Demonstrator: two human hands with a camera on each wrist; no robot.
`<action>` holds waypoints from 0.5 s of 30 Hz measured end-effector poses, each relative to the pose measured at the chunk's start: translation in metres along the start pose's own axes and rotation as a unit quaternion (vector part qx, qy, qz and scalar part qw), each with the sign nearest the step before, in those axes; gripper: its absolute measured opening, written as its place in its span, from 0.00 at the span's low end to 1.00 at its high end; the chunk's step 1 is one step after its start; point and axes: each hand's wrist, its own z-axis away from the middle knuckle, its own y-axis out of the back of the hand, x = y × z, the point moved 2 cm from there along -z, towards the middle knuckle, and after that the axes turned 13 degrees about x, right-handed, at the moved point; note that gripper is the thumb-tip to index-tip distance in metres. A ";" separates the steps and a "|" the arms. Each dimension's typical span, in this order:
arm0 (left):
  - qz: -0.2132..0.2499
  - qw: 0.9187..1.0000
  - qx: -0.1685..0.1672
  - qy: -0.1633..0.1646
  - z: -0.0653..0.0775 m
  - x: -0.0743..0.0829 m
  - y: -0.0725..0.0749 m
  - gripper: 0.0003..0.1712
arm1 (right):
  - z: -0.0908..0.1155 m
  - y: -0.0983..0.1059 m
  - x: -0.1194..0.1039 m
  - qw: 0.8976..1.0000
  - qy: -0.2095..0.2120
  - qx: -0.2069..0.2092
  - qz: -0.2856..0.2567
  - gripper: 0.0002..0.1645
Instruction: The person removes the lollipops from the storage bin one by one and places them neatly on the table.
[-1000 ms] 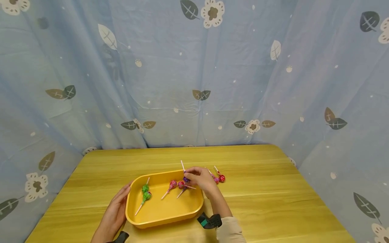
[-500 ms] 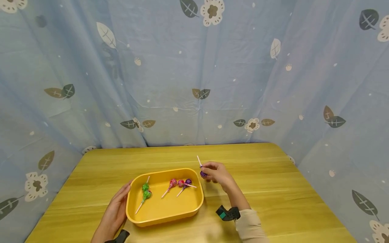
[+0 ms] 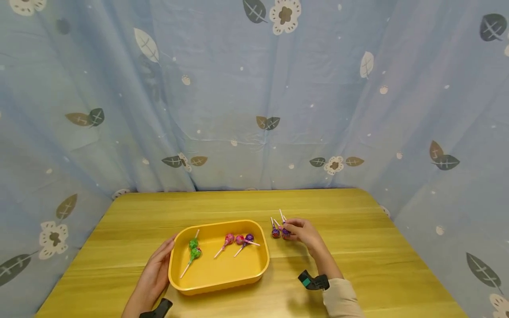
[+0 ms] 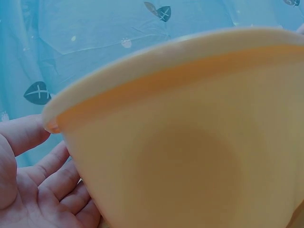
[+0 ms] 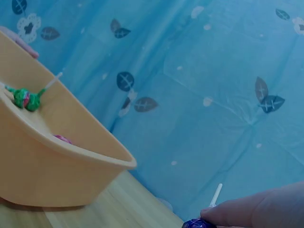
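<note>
One purple lollipop [image 3: 286, 232] sits pinched in the right hand [image 3: 305, 232]; the loosely spread left hand [image 3: 156, 270] touches the yellow tray [image 3: 218, 270].

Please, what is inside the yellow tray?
Inside the yellow tray lie two green lollipops, two pink lollipops and one purple lollipop. What is directly under them is covered, so it cannot be seen.

"What's left of the pinching right hand [image 3: 303, 232]?"
"Just beside, a purple round wrapped lollipop [image 3: 275, 232] on the yellow wood-grain table [image 3: 358, 247]; then the yellow rounded-rectangular plastic tray [image 3: 216, 271]."
"And the left hand [image 3: 155, 274]?"
"Against the tray's far side."
</note>
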 end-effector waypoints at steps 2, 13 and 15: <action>-0.003 1.000 0.006 0.002 -0.001 -0.001 0.000 0.15 | -0.003 0.006 0.002 1.000 -0.003 0.005 0.002 0.16; -0.019 0.999 0.042 0.021 -0.002 0.000 -0.001 0.17 | -0.022 0.028 0.003 0.999 0.000 0.042 0.012 0.19; -0.020 0.998 0.049 0.026 -0.002 0.001 -0.002 0.24 | -0.024 0.029 0.006 0.998 0.005 0.054 0.022 0.18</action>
